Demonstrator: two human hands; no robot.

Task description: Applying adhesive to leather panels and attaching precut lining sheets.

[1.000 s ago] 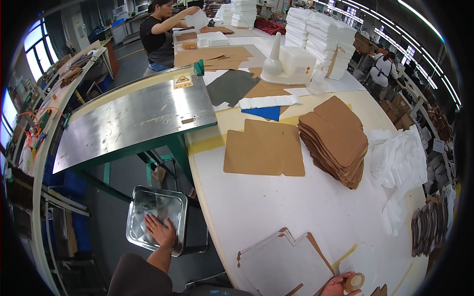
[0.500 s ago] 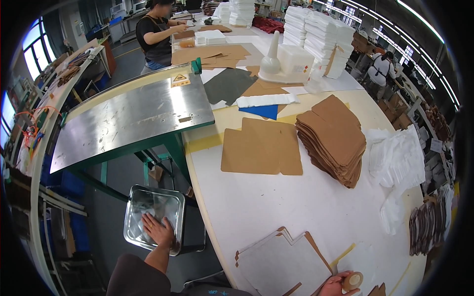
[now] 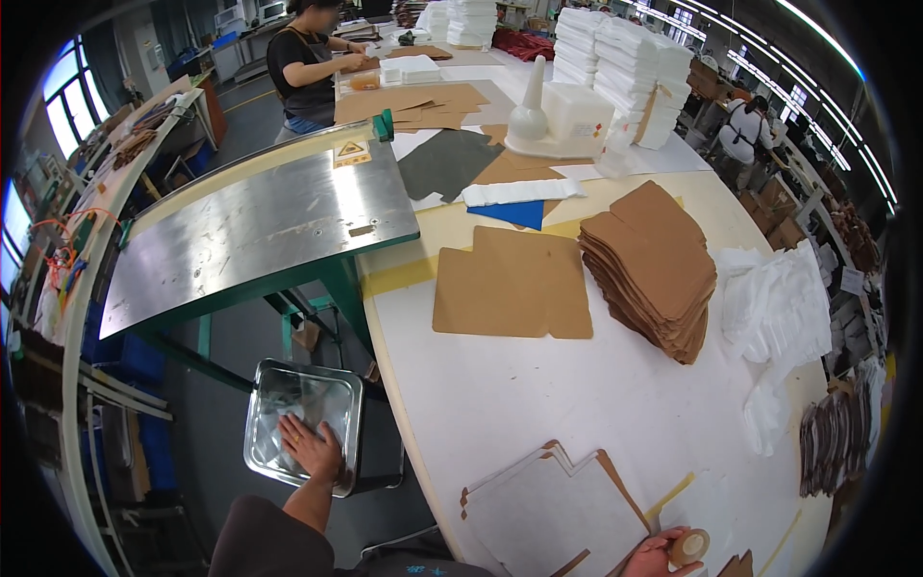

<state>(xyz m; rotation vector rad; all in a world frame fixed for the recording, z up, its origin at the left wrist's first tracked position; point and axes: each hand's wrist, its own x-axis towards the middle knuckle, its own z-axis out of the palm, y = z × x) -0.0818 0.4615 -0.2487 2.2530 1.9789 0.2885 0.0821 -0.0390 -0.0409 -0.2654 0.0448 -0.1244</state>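
Note:
Palm down, with its fingers spread, my left hand lies flat on a shiny metal tray that rests on a stool beside the table. At the lower right, my right hand grips a small, round, amber-coloured object by its side; I cannot make out its exact kind. Just left of that hand lies a stack of brown panels with pale backing facing up, notched along the far side. Beyond it a single flat brown panel lies beside a thick, fanned pile of brown panels.
A steel-topped green bench adjoins the table's left edge. Farther off stand a white squeeze bottle, a white box-shaped container and tall white stacks. Crumpled white sheets lie right. A co-worker stands far left.
The view has shifted very slightly. Both my hands stay in the same places, with the left on the tray and the right around the amber object.

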